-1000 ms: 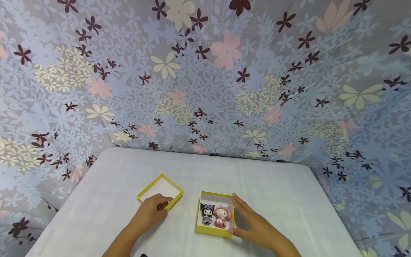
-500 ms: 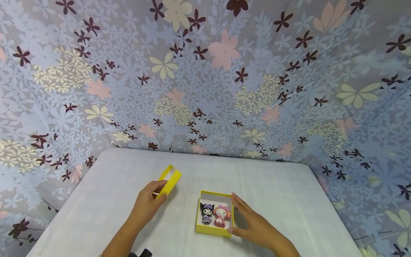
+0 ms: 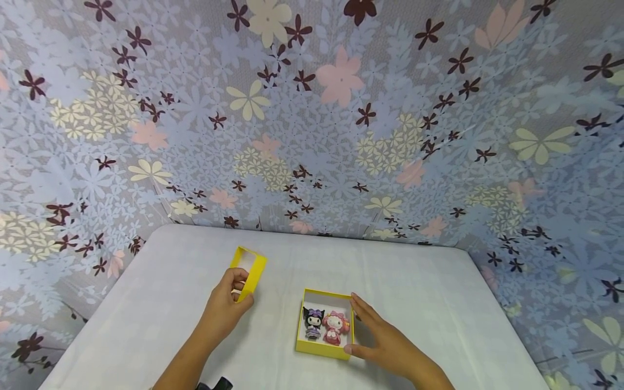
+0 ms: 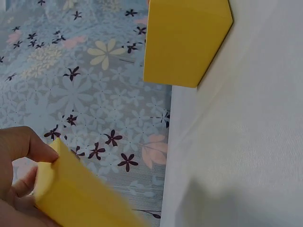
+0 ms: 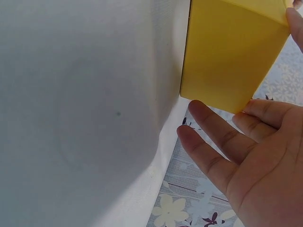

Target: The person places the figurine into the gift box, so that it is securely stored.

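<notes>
My left hand (image 3: 226, 303) grips a shallow yellow box lid (image 3: 253, 277) by one side wall, thumb on the outer face. Raised off the table, the lid stands tilted nearly on edge. The matching yellow box (image 3: 322, 348) sits open-topped on the table. Inside lie two figurines, a black-and-purple one (image 3: 313, 323) and a pink one (image 3: 333, 327), side by side. Along the box's right side rests my right hand (image 3: 385, 341), its fingers stretched to the back corner and its thumb at the front corner. In the right wrist view, extended fingers (image 5: 225, 142) lie close to the box wall (image 5: 232, 52).
A white cloth-covered table (image 3: 419, 287) carries everything. Behind it rises a floral-patterned cloth backdrop (image 3: 312, 135). Part of a black device (image 3: 216, 384) shows at the bottom edge by the left forearm.
The left hand has lifted the lid off the table, turned it up on edge, then shifted it slightly left. The box, figurines and right hand stay in place.
</notes>
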Demonstrator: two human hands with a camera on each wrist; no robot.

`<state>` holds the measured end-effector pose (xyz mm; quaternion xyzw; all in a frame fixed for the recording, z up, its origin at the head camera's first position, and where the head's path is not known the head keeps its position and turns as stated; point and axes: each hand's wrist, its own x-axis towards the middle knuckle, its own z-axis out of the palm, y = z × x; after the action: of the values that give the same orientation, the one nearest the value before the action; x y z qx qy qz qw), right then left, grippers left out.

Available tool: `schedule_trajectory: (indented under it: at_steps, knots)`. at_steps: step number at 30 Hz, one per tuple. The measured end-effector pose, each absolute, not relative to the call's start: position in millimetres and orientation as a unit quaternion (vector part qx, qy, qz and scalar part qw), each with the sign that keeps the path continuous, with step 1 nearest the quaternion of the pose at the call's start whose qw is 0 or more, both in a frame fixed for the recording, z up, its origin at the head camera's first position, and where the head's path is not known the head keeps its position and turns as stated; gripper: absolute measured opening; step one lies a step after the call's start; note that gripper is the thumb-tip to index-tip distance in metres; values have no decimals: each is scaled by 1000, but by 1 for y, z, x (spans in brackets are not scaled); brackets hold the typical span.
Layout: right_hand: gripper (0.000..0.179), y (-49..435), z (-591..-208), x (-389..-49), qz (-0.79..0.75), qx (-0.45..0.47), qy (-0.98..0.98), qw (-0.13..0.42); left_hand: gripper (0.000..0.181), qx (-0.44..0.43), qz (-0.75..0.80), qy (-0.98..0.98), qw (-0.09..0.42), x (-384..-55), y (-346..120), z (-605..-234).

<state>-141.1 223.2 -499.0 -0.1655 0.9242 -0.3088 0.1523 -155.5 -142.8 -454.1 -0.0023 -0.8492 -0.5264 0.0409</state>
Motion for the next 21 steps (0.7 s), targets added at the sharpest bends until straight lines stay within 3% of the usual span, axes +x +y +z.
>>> schedule_trajectory:
  at_steps: [6,9,16,21]
  knots:
    - [103,224,-499,-141,-306,-171,925,146,56,-11,-517,-855,42,-156,-143,-460]
    - [102,224,-500,-140,-310,-170,924,145,54,-9,-502,-864,39,-156,-141,-458]
    - [101,223,-499,-141,-311,-169,924,145,48,-12,-485,-872,66,-152,-139,-451]
    - [101,220,-500,-144,-312,-167,924,142,61,-45,-504,-857,95,-151,-141,-453]
